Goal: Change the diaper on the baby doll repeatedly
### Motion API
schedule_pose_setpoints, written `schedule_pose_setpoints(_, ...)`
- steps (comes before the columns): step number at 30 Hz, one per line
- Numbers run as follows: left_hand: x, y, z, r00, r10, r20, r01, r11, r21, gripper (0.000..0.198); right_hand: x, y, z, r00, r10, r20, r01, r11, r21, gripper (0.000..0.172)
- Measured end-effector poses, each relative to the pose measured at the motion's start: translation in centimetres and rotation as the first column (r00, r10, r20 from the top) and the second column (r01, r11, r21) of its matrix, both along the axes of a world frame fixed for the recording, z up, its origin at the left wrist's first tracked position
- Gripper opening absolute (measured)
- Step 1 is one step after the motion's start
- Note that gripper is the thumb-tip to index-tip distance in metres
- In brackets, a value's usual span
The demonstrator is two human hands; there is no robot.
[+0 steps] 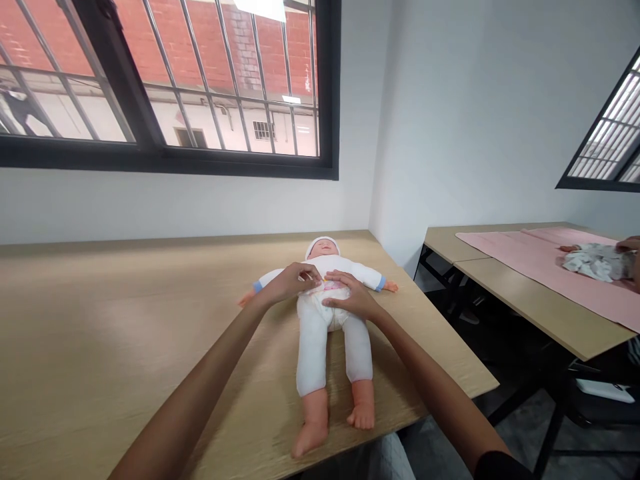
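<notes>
A baby doll (327, 333) in white clothes and a white cap lies on its back on the wooden table (100, 333), head toward the wall, bare feet near the front edge. My left hand (293, 281) rests on the doll's chest, its fingers curled and pinching the fabric there. My right hand (350, 297) lies on the doll's belly and hip, fingers pressed against a pink-patterned piece at the waist.
A second table (525, 300) stands to the right with a pink cloth (540, 263) on it. Another doll or bundle (595, 261) lies there, with another person's hand (631, 245) beside it. A gap with dark floor separates the tables. A barred window spans the wall.
</notes>
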State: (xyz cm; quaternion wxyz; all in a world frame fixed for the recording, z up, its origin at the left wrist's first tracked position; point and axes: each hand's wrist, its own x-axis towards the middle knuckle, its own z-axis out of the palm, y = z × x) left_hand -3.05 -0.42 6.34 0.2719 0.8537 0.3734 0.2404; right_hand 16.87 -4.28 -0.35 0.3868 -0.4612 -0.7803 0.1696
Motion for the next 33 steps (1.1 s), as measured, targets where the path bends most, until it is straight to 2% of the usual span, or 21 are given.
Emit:
schedule_pose_setpoints(6,0.0,0.5,-0.4,0.998,-0.061,0.001,0.061,0.997,0.037,0.016,0.1,0.3,-0.2,0.999,-0.022,0.041,0.02,0.999,0.037,0.058)
schedule_pose_setpoints(9,0.0,0.8,-0.7,0.998,-0.068,-0.012,0.068,0.997,0.041,0.015,0.1,0.4,-0.3,1.0,0.018,-0.007,-0.018,0.999,0.047,0.058)
schedule_pose_setpoints(11,0.0,0.9,-0.9,0.999,-0.049,-0.021,0.05,0.998,0.039,0.016,0.1,0.4,-0.3,0.999,0.033,-0.031,-0.032,0.999,0.042,0.058)
schedule_pose_setpoints(16,0.2,0.7,-1.1,0.997,0.074,-0.018,-0.074,0.997,-0.008,0.029,0.0,0.1,0.1,1.0,-0.03,0.009,0.03,0.998,-0.05,0.061)
schedule_pose_setpoints(18,0.2,0.5,-1.1,0.993,0.112,-0.027,-0.112,0.994,-0.01,0.034,0.1,0.1,0.2,0.999,-0.017,-0.044,0.014,0.998,-0.056,0.061)
schedule_pose_setpoints(20,0.2,0.5,-1.0,0.991,0.123,-0.054,-0.123,0.992,0.002,0.035,0.3,0.4,0.2,0.988,-0.002,-0.153,-0.001,1.0,-0.02,0.051)
schedule_pose_setpoints(22,0.1,0.6,-1.1,0.989,0.121,-0.079,-0.121,0.993,0.013,0.035,0.7,0.9,0.1,0.972,-0.019,-0.236,0.028,0.999,0.036,0.038)
schedule_pose_setpoints(25,0.0,1.0,-1.3,0.988,0.123,-0.088,-0.12,0.992,0.043,0.034,1.3,1.8,-0.3,0.964,-0.067,-0.258,0.089,0.993,0.075,0.027)
schedule_pose_setpoints(29,0.0,0.9,-1.4,0.983,0.149,-0.111,-0.142,0.987,0.069,0.034,2.0,2.7,-0.8,0.938,-0.058,-0.342,0.066,0.998,0.011,0.031)
schedule_pose_setpoints(33,0.2,0.5,-1.1,0.975,0.174,-0.139,-0.166,0.984,0.067,0.033,2.4,3.0,-1.1,0.934,-0.073,-0.35,0.085,0.996,0.02,0.031)
